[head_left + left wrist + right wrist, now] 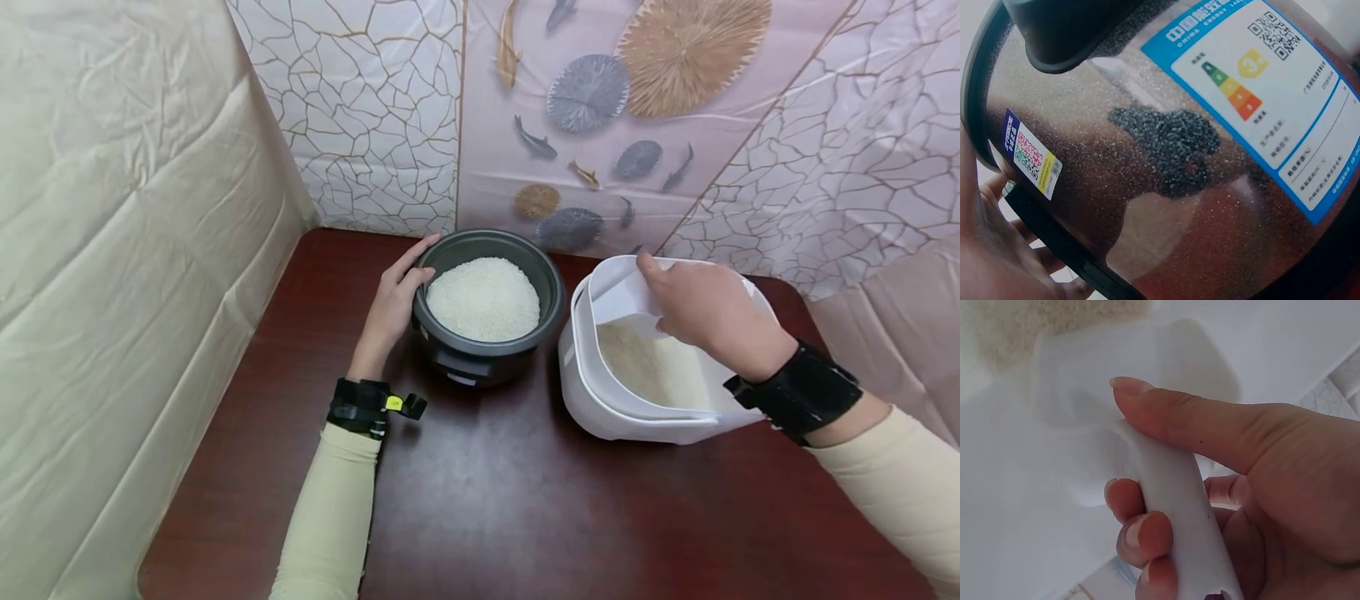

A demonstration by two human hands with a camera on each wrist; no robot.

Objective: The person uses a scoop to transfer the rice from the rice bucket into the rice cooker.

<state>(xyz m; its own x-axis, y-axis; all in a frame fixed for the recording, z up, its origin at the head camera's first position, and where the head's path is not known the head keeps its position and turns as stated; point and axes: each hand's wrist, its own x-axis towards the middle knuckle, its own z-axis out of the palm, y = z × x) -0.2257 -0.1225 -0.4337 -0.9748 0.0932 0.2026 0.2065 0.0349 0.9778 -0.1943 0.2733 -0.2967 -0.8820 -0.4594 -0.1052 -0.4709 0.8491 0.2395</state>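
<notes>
White rice (483, 300) is heaped inside a dark rice cooker (487, 343), which stands on the table without a lid. My left hand (393, 296) rests against the cooker's left side, thumb over the rim and another finger stretched along it. The left wrist view shows the cooker's speckled side close up, with a blue energy label (1260, 100). In my right hand (708, 312) is a white scoop (1166, 487), its handle gripped with the thumb on top. The scoop's bowl is inside a white rice bin (622, 429), over the rice (660, 367) there.
The bin stands to the right of the cooker on a dark red-brown table (480, 492). Patterned cloth (375, 108) hangs right behind both. A cream cloth (135, 250) closes off the left side.
</notes>
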